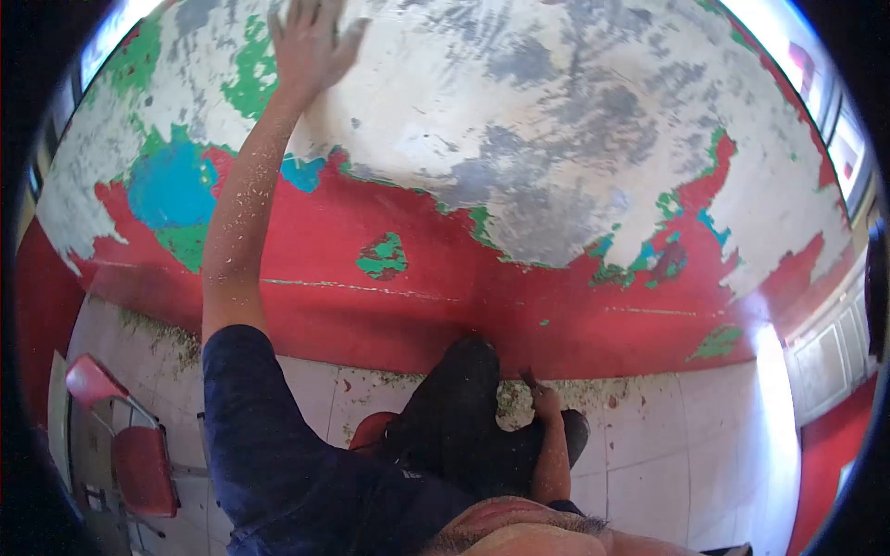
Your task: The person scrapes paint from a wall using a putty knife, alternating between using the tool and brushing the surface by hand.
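Observation:
My left hand [313, 48] is raised high, fingers spread, palm toward the peeling wall [445, 102] and seemingly resting on it. Its fingertips reach the top edge of the view. Pale flecks cling to my left forearm. Down by my knee, my right hand [547, 402] is closed around the handle of what looks like a paint scraper [528, 378], whose dark flat end points up toward the wall's foot. Bare whitish-grey plaster covers much of the wall, with red paint [417, 241] lower down and green and blue patches along the ragged edges.
Paint flakes [593, 394] litter the tiled floor [649, 445] along the wall's base. A red chair [144, 468] with a metal frame stands at the left. Part of a red seat [371, 429] shows beside my leg. Bright openings lie at both sides.

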Demonstrator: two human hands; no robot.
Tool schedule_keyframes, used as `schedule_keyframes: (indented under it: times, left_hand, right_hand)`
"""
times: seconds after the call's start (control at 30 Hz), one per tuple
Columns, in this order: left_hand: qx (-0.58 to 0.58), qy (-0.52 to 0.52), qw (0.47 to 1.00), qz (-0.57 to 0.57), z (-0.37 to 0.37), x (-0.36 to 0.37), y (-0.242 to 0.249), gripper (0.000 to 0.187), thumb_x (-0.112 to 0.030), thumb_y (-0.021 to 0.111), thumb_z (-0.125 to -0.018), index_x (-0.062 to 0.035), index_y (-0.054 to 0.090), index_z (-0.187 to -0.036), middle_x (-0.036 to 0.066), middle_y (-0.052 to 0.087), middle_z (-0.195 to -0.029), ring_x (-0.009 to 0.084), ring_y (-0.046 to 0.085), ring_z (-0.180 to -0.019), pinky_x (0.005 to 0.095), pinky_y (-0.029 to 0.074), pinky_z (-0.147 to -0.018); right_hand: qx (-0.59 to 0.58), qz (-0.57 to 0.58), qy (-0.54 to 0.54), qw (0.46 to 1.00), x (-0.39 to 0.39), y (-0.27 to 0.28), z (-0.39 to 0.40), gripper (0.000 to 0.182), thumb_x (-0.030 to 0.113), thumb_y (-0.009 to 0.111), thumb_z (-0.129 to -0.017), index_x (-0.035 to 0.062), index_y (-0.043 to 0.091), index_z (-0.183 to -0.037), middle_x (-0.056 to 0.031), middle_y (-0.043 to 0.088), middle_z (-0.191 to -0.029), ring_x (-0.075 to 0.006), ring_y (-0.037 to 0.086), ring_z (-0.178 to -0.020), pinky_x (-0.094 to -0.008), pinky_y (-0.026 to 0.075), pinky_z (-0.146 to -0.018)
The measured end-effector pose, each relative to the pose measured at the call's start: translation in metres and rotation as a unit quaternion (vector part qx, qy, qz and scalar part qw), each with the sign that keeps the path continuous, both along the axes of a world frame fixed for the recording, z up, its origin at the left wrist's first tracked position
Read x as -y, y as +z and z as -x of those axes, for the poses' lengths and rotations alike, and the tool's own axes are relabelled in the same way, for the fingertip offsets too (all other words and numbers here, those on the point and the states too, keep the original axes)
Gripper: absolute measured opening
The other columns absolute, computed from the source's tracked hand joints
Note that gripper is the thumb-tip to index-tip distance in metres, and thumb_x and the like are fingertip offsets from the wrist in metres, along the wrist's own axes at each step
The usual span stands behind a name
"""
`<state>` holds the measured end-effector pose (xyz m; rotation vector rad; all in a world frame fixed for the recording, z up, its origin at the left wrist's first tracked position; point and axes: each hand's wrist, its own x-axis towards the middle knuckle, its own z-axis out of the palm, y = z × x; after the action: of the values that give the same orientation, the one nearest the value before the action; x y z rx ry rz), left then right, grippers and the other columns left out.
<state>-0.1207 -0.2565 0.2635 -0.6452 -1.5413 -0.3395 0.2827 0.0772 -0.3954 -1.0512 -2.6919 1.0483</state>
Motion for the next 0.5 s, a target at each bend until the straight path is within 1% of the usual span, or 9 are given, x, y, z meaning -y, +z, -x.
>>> schedule_keyframes:
  times: [0.03, 0.13, 0.17, 0.2, 0.23, 0.27, 0.37, 0.47, 0.5]
  left_hand:
    - [0.022, -0.003, 0.998, -0.058, 0.014, 0.012, -0.004, 0.063, -0.037, 0.050, -0.085, -0.0089, 0.031, -0.139, 0.015, 0.024, -0.146, 0.0334, 0.022, -0.134, 0.0566, 0.016, -0.105]
    - [0.064, -0.078, 0.984, -0.149, 0.042, 0.032, -0.023, 0.065, -0.043, 0.046, -0.087, -0.0097, 0.030, -0.140, 0.015, 0.025, -0.146, 0.0323, 0.021, -0.135, 0.0530, 0.014, -0.107]
    - [0.110, -0.361, 0.913, -0.158, 0.036, 0.039, -0.029, 0.068, -0.047, 0.043, -0.087, -0.0072, 0.028, -0.140, 0.015, 0.025, -0.146, 0.0313, 0.021, -0.135, 0.0518, 0.014, -0.108]
    - [0.146, -0.612, 0.762, -0.156, 0.019, 0.042, -0.039, 0.072, -0.052, 0.039, -0.087, -0.0047, 0.027, -0.140, 0.015, 0.024, -0.146, 0.0303, 0.021, -0.135, 0.0505, 0.013, -0.109]
    - [0.169, -0.810, 0.543, -0.143, -0.002, 0.042, -0.050, 0.077, -0.057, 0.035, -0.087, -0.0023, 0.025, -0.140, 0.015, 0.024, -0.146, 0.0293, 0.021, -0.135, 0.0492, 0.013, -0.109]
    - [0.176, -0.938, 0.275, -0.119, -0.020, 0.040, -0.060, 0.082, -0.061, 0.032, -0.086, 0.0002, 0.024, -0.140, 0.016, 0.024, -0.146, 0.0282, 0.022, -0.135, 0.0479, 0.013, -0.110]
    - [0.249, -0.932, 0.225, -0.139, -0.067, 0.019, -0.075, 0.088, -0.065, 0.032, -0.084, 0.0037, 0.022, -0.139, 0.018, 0.023, -0.145, 0.0274, 0.023, -0.135, 0.0467, 0.018, -0.110]
    - [0.257, -0.943, 0.089, -0.189, -0.058, 0.006, -0.082, 0.089, -0.066, 0.031, -0.084, 0.0032, 0.021, -0.139, 0.018, 0.019, -0.147, 0.0306, 0.022, -0.135, 0.0471, 0.018, -0.109]
    - [0.243, -0.950, -0.022, -0.195, -0.047, 0.003, -0.087, 0.088, -0.064, 0.035, -0.084, 0.0011, 0.017, -0.141, 0.017, 0.010, -0.149, 0.0339, 0.015, -0.136, 0.0548, 0.014, -0.108]
  right_hand:
    - [-0.005, -0.052, 0.041, 0.998, -0.006, -0.021, 0.004, 0.043, 0.034, 0.049, -0.086, 0.0048, 0.058, -0.117, -0.0156, 0.062, -0.064, -0.0222, 0.062, -0.053, -0.0354, 0.048, -0.053]
    - [0.018, 0.022, -0.005, 1.000, 0.013, -0.001, 0.014, 0.044, 0.034, 0.050, -0.086, 0.0042, 0.058, -0.117, -0.0156, 0.062, -0.063, -0.0235, 0.062, -0.052, -0.0363, 0.049, -0.054]
    - [0.032, 0.082, -0.048, 0.995, 0.026, 0.025, 0.019, 0.044, 0.034, 0.050, -0.086, 0.0040, 0.058, -0.117, -0.0157, 0.062, -0.063, -0.0240, 0.062, -0.052, -0.0367, 0.049, -0.054]
    - [0.035, 0.051, -0.011, 0.998, 0.032, 0.036, 0.022, 0.044, 0.033, 0.050, -0.086, 0.0037, 0.057, -0.117, -0.0159, 0.062, -0.063, -0.0238, 0.062, -0.052, -0.0368, 0.049, -0.054]
    - [0.037, 0.019, 0.024, 0.999, 0.036, 0.048, 0.025, 0.044, 0.033, 0.050, -0.086, 0.0035, 0.057, -0.118, -0.0161, 0.062, -0.063, -0.0237, 0.062, -0.052, -0.0369, 0.049, -0.054]
    - [0.040, -0.014, 0.058, 0.997, 0.035, 0.051, 0.024, 0.044, 0.032, 0.050, -0.086, 0.0033, 0.057, -0.118, -0.0162, 0.061, -0.063, -0.0236, 0.062, -0.053, -0.0369, 0.049, -0.054]
    - [0.012, -0.065, 0.092, 0.994, 0.015, 0.005, 0.018, 0.044, 0.032, 0.051, -0.085, 0.0027, 0.056, -0.118, -0.0176, 0.062, -0.065, -0.0245, 0.063, -0.055, -0.0387, 0.050, -0.057]
    - [0.023, -0.010, 0.022, 0.999, 0.017, 0.019, 0.005, 0.044, 0.031, 0.050, -0.085, 0.0029, 0.056, -0.119, -0.0179, 0.063, -0.067, -0.0256, 0.064, -0.057, -0.0389, 0.050, -0.058]
    - [0.031, 0.027, -0.015, 0.999, 0.029, 0.041, 0.004, 0.043, 0.030, 0.050, -0.085, 0.0031, 0.056, -0.119, -0.0179, 0.063, -0.067, -0.0260, 0.064, -0.058, -0.0389, 0.050, -0.058]
